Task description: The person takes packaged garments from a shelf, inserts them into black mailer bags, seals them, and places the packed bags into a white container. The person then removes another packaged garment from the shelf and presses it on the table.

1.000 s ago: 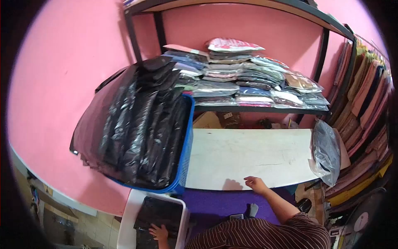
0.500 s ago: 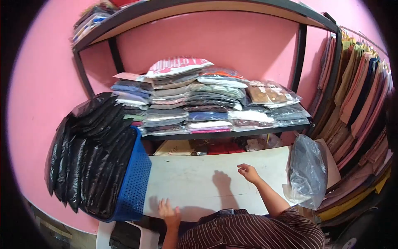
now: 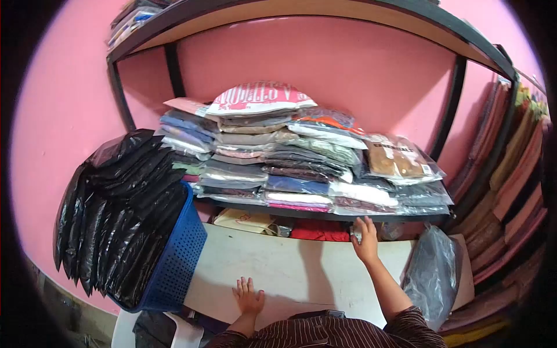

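My left hand (image 3: 249,297) is over the near part of the white table (image 3: 261,255), its fingers spread and nothing held. Farther forward, my right hand (image 3: 365,240) is raised near the table's back edge, fingers apart and empty, just below the shelf. Stacks of folded clothes in clear bags (image 3: 301,156) fill that shelf, with a pink and white printed package (image 3: 261,100) on top. To the left, a blue basket (image 3: 174,267) holds many black plastic packages (image 3: 110,214). A clear plastic bag (image 3: 432,275) lies at the table's right end.
A black metal shelf frame (image 3: 454,110) stands against the pink wall. Hanging garments (image 3: 516,174) line the right side. Red material (image 3: 319,229) lies under the shelf. A white chair (image 3: 123,330) with something black on it is below the basket.
My left hand has moved from the black item on the chair to over the table. My right hand has reached forward toward the shelf. The view has shifted toward the shelf.
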Available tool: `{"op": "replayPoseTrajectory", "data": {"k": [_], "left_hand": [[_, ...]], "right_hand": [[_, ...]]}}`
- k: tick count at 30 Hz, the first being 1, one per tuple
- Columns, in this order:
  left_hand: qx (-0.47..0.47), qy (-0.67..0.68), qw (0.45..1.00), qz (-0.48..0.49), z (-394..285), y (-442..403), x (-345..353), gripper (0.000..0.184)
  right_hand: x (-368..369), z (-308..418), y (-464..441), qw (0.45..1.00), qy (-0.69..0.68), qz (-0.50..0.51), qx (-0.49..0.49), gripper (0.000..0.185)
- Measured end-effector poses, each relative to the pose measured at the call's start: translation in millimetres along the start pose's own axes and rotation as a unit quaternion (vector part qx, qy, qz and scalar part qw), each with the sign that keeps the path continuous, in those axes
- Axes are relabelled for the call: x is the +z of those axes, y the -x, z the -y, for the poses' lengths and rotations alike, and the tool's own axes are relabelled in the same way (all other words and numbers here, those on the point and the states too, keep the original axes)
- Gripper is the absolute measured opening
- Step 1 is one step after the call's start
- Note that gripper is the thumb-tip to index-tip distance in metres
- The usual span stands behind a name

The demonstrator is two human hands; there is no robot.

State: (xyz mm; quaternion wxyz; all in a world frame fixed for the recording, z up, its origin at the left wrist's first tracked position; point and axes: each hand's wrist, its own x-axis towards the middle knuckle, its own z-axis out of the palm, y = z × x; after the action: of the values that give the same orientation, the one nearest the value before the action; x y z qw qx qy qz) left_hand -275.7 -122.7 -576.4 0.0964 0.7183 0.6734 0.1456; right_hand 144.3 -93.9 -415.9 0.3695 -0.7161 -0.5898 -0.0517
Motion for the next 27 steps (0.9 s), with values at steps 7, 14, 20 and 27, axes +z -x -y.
{"op": "replayPoseTrajectory", "data": {"k": [7, 14, 20, 27], "left_hand": [[0.008, -0.019, 1.000, 0.004, 4.2, -0.8, 4.8, 0.075], [0.007, -0.037, 0.999, 0.017, 2.3, -1.9, 3.1, 0.075], [0.004, -0.013, 1.000, 0.022, 0.2, -3.1, -0.5, 0.075], [0.027, 0.006, 1.000, -0.001, 2.2, -3.6, 1.2, 0.073]], "right_hand": [[49.8, 32.9, -46.1, 0.997, 0.030, 0.024, -0.065, 0.075], [96.2, 54.3, -37.3, 0.993, 0.057, 0.093, -0.041, 0.084], [66.1, 72.1, -57.6, 0.972, 0.103, 0.210, -0.011, 0.078], [5.1, 114.0, -140.7, 0.978, -0.004, 0.211, -0.006, 0.058]]}}
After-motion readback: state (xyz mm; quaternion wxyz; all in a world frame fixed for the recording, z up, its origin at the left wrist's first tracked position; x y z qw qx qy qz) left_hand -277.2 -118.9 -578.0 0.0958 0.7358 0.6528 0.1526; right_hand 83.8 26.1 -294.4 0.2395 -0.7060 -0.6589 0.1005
